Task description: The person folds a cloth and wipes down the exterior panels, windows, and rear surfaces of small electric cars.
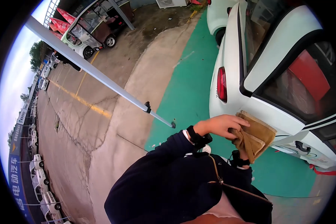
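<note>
A brown folded cloth [257, 131] is held up in front of me, close to the rear side of a white car [233, 89]. My left hand [223, 126] reaches across from the left, its fingers closed on the bunched near part of the cloth. Under the cloth's lower edge my right hand [244, 154] shows only near the wrist; it bears the cloth from below, and its fingers are hidden. Both wrists wear black bands. Whether the cloth touches the car body I cannot tell.
The car's red tail light [221, 84] and dark side window [302, 82] are close by. A slanting metal pole [100, 74] meets the green floor [186, 86] at my left. Farther off stand a small vehicle [89, 33] and a row of white cars [39, 171].
</note>
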Action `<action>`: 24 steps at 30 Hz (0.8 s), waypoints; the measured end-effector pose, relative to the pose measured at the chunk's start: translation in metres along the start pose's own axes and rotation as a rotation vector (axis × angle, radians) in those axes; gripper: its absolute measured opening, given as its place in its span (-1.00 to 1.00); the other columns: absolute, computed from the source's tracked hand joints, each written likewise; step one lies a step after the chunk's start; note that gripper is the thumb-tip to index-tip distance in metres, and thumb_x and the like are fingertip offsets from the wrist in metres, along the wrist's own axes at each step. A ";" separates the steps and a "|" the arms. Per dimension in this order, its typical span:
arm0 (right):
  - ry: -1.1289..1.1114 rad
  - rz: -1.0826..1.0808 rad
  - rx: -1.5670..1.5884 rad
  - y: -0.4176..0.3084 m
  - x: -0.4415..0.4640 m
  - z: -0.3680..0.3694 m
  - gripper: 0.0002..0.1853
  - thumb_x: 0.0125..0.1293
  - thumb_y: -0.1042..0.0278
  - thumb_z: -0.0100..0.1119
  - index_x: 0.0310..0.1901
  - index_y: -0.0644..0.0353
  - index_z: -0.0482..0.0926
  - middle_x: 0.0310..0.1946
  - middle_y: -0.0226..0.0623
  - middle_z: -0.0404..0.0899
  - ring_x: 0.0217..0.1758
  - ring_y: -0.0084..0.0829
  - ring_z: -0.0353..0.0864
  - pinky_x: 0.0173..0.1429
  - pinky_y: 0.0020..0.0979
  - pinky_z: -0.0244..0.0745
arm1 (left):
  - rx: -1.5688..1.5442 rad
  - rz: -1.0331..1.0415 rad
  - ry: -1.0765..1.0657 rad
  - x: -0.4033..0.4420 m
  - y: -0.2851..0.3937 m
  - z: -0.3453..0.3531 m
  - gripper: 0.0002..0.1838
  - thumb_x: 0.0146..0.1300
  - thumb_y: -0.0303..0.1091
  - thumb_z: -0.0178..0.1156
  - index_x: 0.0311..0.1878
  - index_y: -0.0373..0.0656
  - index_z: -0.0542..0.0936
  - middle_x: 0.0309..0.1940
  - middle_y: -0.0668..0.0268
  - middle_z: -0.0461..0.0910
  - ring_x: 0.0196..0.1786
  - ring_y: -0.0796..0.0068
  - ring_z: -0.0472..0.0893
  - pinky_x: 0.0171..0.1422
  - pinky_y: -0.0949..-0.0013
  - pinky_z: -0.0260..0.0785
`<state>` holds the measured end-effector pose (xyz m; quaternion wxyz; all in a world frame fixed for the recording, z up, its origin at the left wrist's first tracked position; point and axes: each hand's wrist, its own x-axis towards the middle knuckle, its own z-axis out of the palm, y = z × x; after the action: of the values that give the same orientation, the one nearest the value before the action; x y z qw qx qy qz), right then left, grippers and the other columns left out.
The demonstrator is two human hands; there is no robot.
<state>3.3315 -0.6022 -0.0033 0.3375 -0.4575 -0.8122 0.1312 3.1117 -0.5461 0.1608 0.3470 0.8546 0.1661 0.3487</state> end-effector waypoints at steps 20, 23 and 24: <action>0.477 0.264 0.189 -0.059 0.127 -0.080 -0.63 0.14 0.31 0.36 -0.05 0.30 0.59 -0.07 -0.10 0.63 0.02 -0.09 0.58 0.12 -0.22 0.41 | 0.086 -0.354 0.578 0.031 -0.014 -0.032 -0.65 0.17 -0.49 0.26 0.05 -0.23 0.53 -0.07 0.17 0.62 -0.17 0.35 0.65 -0.06 0.40 0.49; 0.699 0.198 0.212 -0.049 0.170 -0.087 -0.62 0.11 0.45 0.32 0.00 0.28 0.56 -0.03 -0.15 0.63 0.04 -0.11 0.58 0.19 -0.22 0.38 | 0.106 -0.159 0.707 0.073 -0.014 -0.041 -0.71 0.16 -0.46 0.23 -0.03 -0.25 0.53 -0.15 0.14 0.60 -0.14 0.26 0.61 -0.03 0.34 0.46; 0.655 0.231 0.317 -0.046 0.180 -0.091 -0.66 0.16 0.44 0.27 -0.01 0.29 0.57 -0.05 -0.16 0.64 -0.01 -0.14 0.61 0.12 -0.25 0.43 | 0.026 -0.247 0.717 0.078 -0.022 -0.040 -0.74 0.18 -0.50 0.24 -0.06 -0.29 0.51 -0.19 0.20 0.62 -0.18 0.43 0.61 -0.06 0.40 0.45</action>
<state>3.2984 -0.4862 0.1653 0.6288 -0.5059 -0.5738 0.1393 3.1372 -0.4701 0.2037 0.2954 0.6560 0.3834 0.5792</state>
